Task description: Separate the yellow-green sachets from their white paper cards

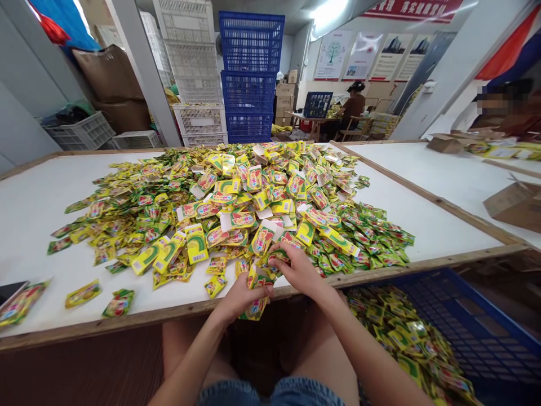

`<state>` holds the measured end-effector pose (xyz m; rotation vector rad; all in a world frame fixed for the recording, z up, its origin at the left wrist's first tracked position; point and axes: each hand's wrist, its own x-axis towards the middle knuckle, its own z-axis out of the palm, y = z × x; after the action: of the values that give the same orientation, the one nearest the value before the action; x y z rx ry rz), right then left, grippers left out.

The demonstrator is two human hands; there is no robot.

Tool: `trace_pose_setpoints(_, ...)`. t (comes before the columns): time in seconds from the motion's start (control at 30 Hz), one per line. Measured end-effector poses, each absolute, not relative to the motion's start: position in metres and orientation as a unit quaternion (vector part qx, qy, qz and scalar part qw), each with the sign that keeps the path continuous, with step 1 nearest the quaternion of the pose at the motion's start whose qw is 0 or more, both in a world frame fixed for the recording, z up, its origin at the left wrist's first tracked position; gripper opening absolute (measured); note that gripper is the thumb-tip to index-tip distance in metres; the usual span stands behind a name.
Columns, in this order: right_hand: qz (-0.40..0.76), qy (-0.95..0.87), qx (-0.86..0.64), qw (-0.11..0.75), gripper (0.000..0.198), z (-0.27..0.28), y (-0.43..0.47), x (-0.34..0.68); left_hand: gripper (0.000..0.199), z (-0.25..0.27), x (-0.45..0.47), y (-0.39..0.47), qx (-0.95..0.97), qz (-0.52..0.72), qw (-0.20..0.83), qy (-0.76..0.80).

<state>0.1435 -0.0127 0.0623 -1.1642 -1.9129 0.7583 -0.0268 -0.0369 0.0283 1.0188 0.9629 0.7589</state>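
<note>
My left hand [242, 298] grips a small yellow candy box [254, 311] at the table's front edge, its top end facing the pile. Just to the right, my right hand [298, 269] pinches a green candy packet [278, 257] close to the box's upper end. Beyond my hands lies a big heap of loose candy packets [147, 211], yellow and green. Many yellow boxes [196, 243] lie on top of it, several with white flaps standing open. Green packets [380, 242] gather at the heap's right side.
A wooden rim [127, 324] edges the white table [34, 220]. Below right, a blue crate [477, 321] holds many packets. Two loose packets and a dark phone-like object [12, 290] lie front left. Cardboard boxes [518, 206] stand right; stacked crates [251, 73] and other people are beyond.
</note>
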Motion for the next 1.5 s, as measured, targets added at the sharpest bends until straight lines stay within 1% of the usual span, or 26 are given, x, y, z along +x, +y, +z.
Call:
trace_pose_setpoints(0.1, 0.227, -0.811, -0.439, 0.313, 0.01, 0.069, -0.009, 0.139, 0.028, 0.031, -0.028, -0.039, 0.491, 0.324, 0.693, 0.417)
trace_pose_setpoints(0.2, 0.189, -0.84, -0.416, 0.292, 0.011, 0.07, -0.008, 0.13, 0.032, 0.029, -0.029, -0.039, 0.489, 0.325, 0.693, 0.417)
trace_pose_setpoints(0.27, 0.173, -0.844, -0.41, 0.299, 0.012, 0.067, -0.009, 0.124, 0.037, 0.026, -0.03, -0.039, 0.468, 0.334, 0.701, 0.422)
trace_pose_setpoints(0.33, 0.163, -0.843, -0.409, 0.308, 0.012, 0.063, -0.01, 0.118, 0.037, 0.024, -0.03, -0.038, 0.462, 0.343, 0.703, 0.419)
trace_pose_setpoints(0.47, 0.151, -0.844, -0.413, 0.309, 0.008, 0.056, -0.016, 0.116, 0.036, 0.022, -0.032, -0.036, 0.489, 0.376, 0.668, 0.416)
trace_pose_setpoints(0.53, 0.168, -0.846, -0.402, 0.307, 0.008, 0.058, -0.019, 0.121, 0.038, 0.02, -0.032, -0.035, 0.489, 0.386, 0.658, 0.423)
trace_pose_setpoints(0.63, 0.209, -0.835, -0.402, 0.313, 0.012, 0.062, -0.021, 0.128, 0.037, 0.016, -0.033, -0.033, 0.477, 0.369, 0.678, 0.42)
trace_pose_setpoints(0.7, 0.205, -0.825, -0.42, 0.318, 0.01, 0.062, -0.02, 0.13, 0.037, 0.014, -0.032, -0.032, 0.478, 0.361, 0.686, 0.413)
trace_pose_setpoints(0.83, 0.159, -0.829, -0.43, 0.321, 0.003, 0.057, -0.017, 0.126, 0.04, 0.012, -0.03, -0.029, 0.515, 0.392, 0.629, 0.431)
trace_pose_setpoints(0.9, 0.147, -0.831, -0.429, 0.323, 0.004, 0.055, -0.017, 0.123, 0.041, 0.013, -0.029, -0.026, 0.535, 0.418, 0.597, 0.427)
trace_pose_setpoints(1.0, 0.147, -0.817, -0.44, 0.342, 0.008, 0.054, -0.017, 0.121, 0.046, 0.013, -0.029, -0.019, 0.548, 0.46, 0.576, 0.396)
trace_pose_setpoints(1.07, 0.144, -0.801, -0.453, 0.364, 0.011, 0.053, -0.017, 0.12, 0.044, 0.012, -0.029, -0.012, 0.556, 0.472, 0.569, 0.379)
trace_pose_setpoints(1.13, 0.125, -0.795, -0.466, 0.367, 0.009, 0.051, -0.017, 0.119, 0.038, 0.008, -0.029, -0.006, 0.575, 0.471, 0.561, 0.363)
trace_pose_setpoints(1.23, 0.085, -0.81, -0.476, 0.331, 0.009, 0.044, -0.014, 0.117, 0.029, -0.002, -0.028, -0.001, 0.599, 0.461, 0.55, 0.354)
trace_pose_setpoints(1.3, 0.066, -0.821, -0.479, 0.303, 0.011, 0.039, -0.012, 0.115, 0.027, -0.008, -0.027, -0.001, 0.6, 0.464, 0.544, 0.358)
trace_pose_setpoints(1.4, 0.061, -0.822, -0.49, 0.283, 0.015, 0.033, -0.01, 0.117, 0.035, -0.013, -0.025, -0.004, 0.585, 0.489, 0.54, 0.357)
trace_pose_setpoints(1.5, 0.106, -0.799, -0.496, 0.323, 0.012, 0.025, -0.011, 0.123, 0.044, -0.014, -0.022, -0.007, 0.548, 0.522, 0.549, 0.353)
